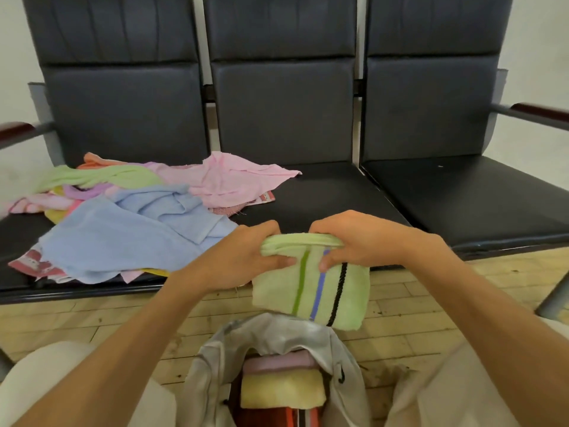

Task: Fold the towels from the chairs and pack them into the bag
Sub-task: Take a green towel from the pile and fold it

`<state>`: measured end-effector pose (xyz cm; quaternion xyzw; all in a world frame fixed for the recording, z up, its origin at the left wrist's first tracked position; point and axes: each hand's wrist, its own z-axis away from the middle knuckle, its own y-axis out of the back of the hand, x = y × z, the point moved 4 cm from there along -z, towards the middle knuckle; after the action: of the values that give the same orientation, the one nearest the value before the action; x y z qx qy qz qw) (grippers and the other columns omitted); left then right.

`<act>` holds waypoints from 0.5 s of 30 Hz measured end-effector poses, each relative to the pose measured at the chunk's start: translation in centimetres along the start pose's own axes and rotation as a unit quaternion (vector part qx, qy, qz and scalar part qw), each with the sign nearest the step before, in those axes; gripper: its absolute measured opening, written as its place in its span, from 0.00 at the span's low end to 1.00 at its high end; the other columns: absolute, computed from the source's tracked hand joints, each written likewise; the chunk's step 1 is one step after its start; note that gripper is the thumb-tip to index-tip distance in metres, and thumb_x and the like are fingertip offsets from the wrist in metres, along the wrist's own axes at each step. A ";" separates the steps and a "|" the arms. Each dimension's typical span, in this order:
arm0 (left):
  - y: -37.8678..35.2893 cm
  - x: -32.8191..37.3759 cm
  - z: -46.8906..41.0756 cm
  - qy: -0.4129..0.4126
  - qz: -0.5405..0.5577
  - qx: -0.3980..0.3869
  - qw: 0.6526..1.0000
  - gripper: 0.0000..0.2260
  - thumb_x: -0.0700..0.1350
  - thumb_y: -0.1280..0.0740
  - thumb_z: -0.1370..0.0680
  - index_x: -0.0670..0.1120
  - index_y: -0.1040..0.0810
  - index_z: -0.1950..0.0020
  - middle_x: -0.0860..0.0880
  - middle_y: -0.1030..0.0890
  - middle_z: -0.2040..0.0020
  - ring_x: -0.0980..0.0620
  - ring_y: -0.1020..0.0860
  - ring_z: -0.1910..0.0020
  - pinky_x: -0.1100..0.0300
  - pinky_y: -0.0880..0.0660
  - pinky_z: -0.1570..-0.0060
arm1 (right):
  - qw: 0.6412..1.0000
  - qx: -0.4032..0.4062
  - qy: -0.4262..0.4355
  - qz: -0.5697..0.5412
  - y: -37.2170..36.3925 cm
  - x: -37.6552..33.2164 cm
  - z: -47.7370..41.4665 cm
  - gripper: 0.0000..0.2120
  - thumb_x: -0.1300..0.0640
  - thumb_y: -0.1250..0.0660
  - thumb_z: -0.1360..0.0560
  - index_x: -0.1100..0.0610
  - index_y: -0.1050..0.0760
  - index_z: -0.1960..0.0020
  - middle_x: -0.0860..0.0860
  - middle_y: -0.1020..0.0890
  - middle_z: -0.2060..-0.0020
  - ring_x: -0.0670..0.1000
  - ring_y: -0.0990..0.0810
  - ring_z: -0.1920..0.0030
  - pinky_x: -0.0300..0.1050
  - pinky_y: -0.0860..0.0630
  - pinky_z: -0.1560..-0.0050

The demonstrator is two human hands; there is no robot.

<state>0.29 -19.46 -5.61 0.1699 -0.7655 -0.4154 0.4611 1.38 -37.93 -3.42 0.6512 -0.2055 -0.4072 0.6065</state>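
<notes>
- The grey bag (207, 377) stands open between the person's knees at the bottom of the view. A folded yellow towel (281, 392) lies inside it, with a folded pink towel (277, 362) just behind it and a red-striped edge below it.
- Just above the bag's far rim hangs a folded light green towel (335, 291) crossed by a green, a blue and a black stripe. It is in the air, over the wooden floor (92, 318) and the front edge of the middle seat.
- The left hand (246, 257) grips the towel's upper left corner, fingers curled over the folded top edge and thumb pressed on the front.
- The right hand (357, 238) grips the upper right part in the same way (its thumb sits by the blue stripe).
- Farther back, on the left seat and spilling onto the middle one, lies a loose pile of unfolded towels: a blue towel (123, 241) nearest, a large pink towel (228, 180) behind it, a pale green towel (101, 177) and an orange towel (92, 158) at the back.
- Three joined dark chairs (462, 195) fill the background, with an armrest (538, 110) at the right end.
</notes>
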 end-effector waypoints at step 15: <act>3.2 -1.2 2.0 0.114 0.403 0.075 0.905 0.13 0.48 0.28 0.32 0.47 0.16 0.49 0.48 0.15 0.49 0.49 0.17 0.47 0.63 0.21 0.53 | 0.929 0.160 -0.036 -0.331 1.4 1.7 2.0 0.10 0.60 0.34 0.22 0.55 0.28 0.41 0.51 0.19 0.49 0.47 0.17 0.50 0.47 0.17 0.54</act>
<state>-0.39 -15.77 -4.19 -0.0723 -0.7399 -0.1132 0.6592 1.09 -40.72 -2.38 0.7557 -0.0624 -0.5694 0.3175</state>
